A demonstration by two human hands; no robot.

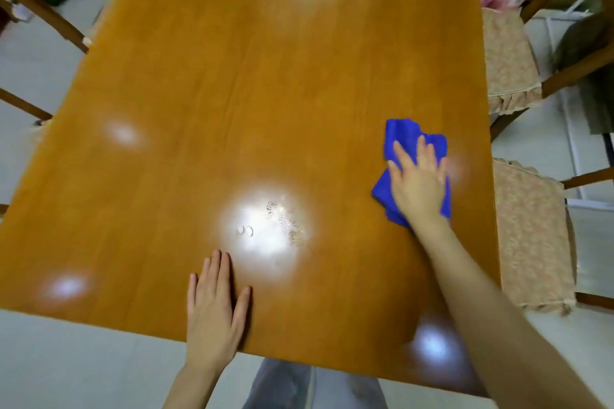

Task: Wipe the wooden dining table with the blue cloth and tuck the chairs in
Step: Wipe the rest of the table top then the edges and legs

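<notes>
My right grip presses the cloth flat on the right side of the desk.

My right grip point(418, 183) lies palm down on the cloth point(408, 136), fingers straight and spread, curled round nothing. The blue cloth is crumpled and lies on the desk point(265, 76) near its right edge, about halfway along. My left grip point(212, 309) rests flat on the desk at its near edge, fingers straight, thumb out, holding nothing. Crumbs point(285, 219) and two white bits point(246, 230) lie on the desk in a patch of glare, toward its near edge and about midway across. A near chair point(531, 236) and a far chair point(508, 60), both with beige cushions, stand along the desk's right edge with their seats showing. A left chair point(43, 10) stands off the desk's far left corner.
</notes>
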